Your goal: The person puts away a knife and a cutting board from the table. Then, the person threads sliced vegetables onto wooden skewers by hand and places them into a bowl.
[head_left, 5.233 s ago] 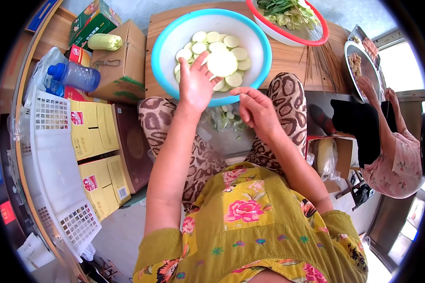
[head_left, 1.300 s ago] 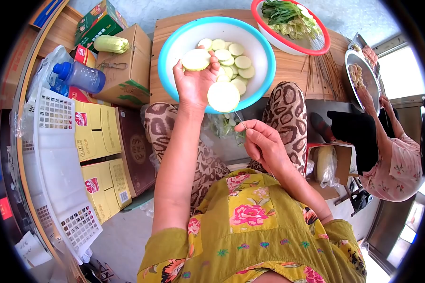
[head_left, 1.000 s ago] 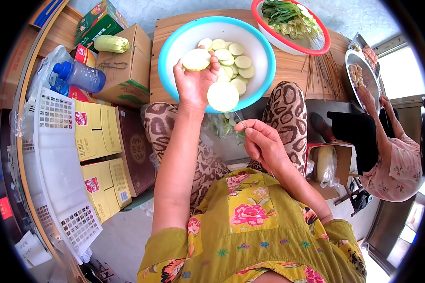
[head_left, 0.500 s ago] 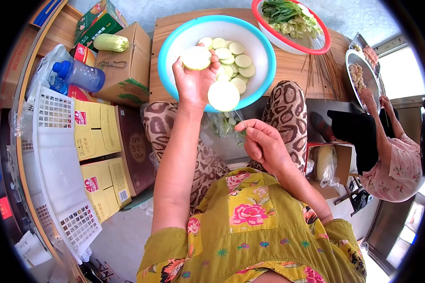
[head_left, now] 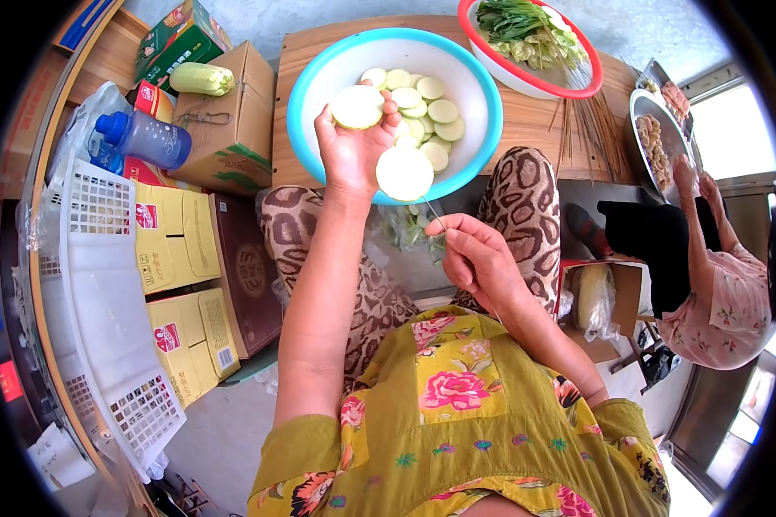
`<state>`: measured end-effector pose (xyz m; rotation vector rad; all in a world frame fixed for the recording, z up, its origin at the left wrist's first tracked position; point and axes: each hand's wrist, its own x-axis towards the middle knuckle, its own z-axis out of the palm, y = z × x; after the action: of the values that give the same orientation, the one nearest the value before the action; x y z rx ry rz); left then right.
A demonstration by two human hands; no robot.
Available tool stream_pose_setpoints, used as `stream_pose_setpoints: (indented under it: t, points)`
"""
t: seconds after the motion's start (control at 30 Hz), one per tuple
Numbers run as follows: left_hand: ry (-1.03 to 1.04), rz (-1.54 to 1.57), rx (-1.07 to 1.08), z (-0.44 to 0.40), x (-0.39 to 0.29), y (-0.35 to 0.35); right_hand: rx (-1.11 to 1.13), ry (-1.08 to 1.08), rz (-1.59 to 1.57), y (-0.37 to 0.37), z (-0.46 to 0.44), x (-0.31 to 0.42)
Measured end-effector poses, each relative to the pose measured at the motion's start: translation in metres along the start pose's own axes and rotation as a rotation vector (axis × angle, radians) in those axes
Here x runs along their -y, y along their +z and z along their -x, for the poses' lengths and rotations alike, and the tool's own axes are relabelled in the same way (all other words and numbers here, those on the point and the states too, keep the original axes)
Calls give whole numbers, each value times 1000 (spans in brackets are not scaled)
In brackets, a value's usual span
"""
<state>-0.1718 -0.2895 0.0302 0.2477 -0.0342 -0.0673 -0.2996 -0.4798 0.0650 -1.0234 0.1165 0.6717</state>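
My left hand [head_left: 351, 155] holds a pale green-rimmed round slice [head_left: 358, 107] in its curled fingers, over the left part of a white basin with a blue rim [head_left: 483, 155]. Several more slices [head_left: 442, 111] lie inside that basin. Between thumb and forefinger, my right hand [head_left: 477, 258] pinches a thin skewer [head_left: 435, 212] below the basin's front rim. On the skewer's far end is another round slice [head_left: 404, 173], near my left palm.
A red-rimmed basin [head_left: 596, 77] of leafy greens and a bundle of thin sticks [head_left: 590, 129] are at the back right. At the right, a person's hands [head_left: 685, 172] are by a metal bowl [head_left: 633, 129]. Boxes [head_left: 177, 246], a blue bottle [head_left: 147, 140] and a white basket [head_left: 99, 302] stand left.
My hands and both slices have barely moved over the last second. The other person's hand has drawn back from the metal bowl's contents toward its edge. Earlier, my left hand was open over the basin.
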Motion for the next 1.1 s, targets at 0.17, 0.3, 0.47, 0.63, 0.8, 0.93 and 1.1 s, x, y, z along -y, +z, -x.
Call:
stream_pose_setpoints:
  t: [0.17, 0.3, 0.47, 0.63, 0.8, 0.93, 1.1]
  points:
    - [-1, 9, 15, 0, 0, 0, -9, 11, 18, 4, -1, 4]
    - [10, -10, 12, 1, 0, 1, -10, 14, 14, 5, -2, 4]
    - [13, -21, 6, 1, 0, 1, -15, 13, 23, 7, -3, 4]
    - [-6, -77, -33, 2, 2, 2, -13, -5, 13, 7, -6, 3]
    - [-27, -131, -24, 5, 7, 5, -18, -43, -1, 11, -11, 7]
    - [-29, -144, -42, 4, 6, 5, -17, -50, -1, 12, -13, 7]
    - [-34, -145, -45, 6, 10, 5, -20, -62, 20, 9, -18, 2]
